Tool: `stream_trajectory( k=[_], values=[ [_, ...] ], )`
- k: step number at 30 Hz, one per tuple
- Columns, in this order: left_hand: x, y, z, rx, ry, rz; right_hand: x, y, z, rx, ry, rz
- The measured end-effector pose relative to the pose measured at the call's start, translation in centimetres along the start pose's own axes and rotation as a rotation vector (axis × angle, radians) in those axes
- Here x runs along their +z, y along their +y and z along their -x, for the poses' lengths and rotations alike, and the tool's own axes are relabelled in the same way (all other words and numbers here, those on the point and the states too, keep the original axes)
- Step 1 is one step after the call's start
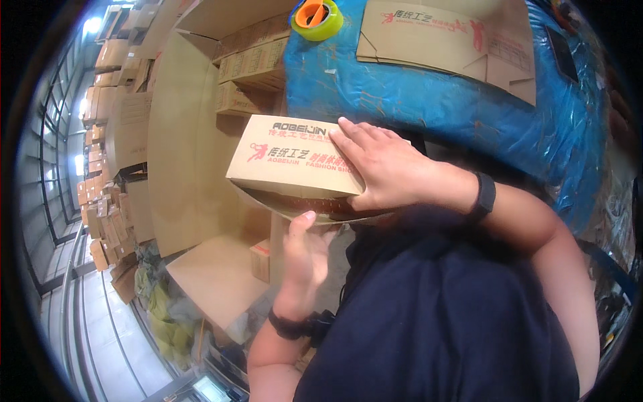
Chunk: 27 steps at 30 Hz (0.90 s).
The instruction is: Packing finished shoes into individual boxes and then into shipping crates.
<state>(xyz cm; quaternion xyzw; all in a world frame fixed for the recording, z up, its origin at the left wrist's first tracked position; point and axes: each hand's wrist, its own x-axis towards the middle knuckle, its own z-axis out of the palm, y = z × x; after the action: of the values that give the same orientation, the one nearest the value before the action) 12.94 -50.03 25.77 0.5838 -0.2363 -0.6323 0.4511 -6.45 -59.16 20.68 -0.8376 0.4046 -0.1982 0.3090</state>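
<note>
A tan cardboard box (pixel 284 157) with black and red print is held up in front of me, tilted. Its near side gapes, and something dark brown shows inside, too shadowed to name. Across the right end of the box's upper face lies my right hand (pixel 385 164), fingers along the far edge and thumb at the near edge, gripping it. My left hand (pixel 305 258) is at the open near side: the thumb points up at the lower flap (pixel 268 203), and the other fingers are partly hidden beneath it, holding it.
A large open carton (pixel 181 141) on the left contains stacked printed boxes (pixel 251 67). On blue plastic wrapping (pixel 402 100) lie flattened cardboard (pixel 435 43), a yellow-green tape roll (pixel 321 30) and a dark phone (pixel 561 53). A smaller box (pixel 260 261) sits low beside the carton's flap.
</note>
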Motion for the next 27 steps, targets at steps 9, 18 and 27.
stream_trajectory(
  k=[9, 18, 27],
  values=[
    [0.8, 1.5, -0.3, -0.053, 0.029, -0.026, -0.2, 0.3, -0.3, 0.02, -0.094, -0.041],
    [2.0, 2.1, 1.4, 0.031, 0.101, -0.068, 0.4, 1.1, -0.5, -0.081, 0.086, -0.144],
    [2.5, 2.8, 2.0, -0.006, 0.059, -0.064, 0.1, 1.5, -0.5, -0.074, 0.031, -0.163]
  ],
)
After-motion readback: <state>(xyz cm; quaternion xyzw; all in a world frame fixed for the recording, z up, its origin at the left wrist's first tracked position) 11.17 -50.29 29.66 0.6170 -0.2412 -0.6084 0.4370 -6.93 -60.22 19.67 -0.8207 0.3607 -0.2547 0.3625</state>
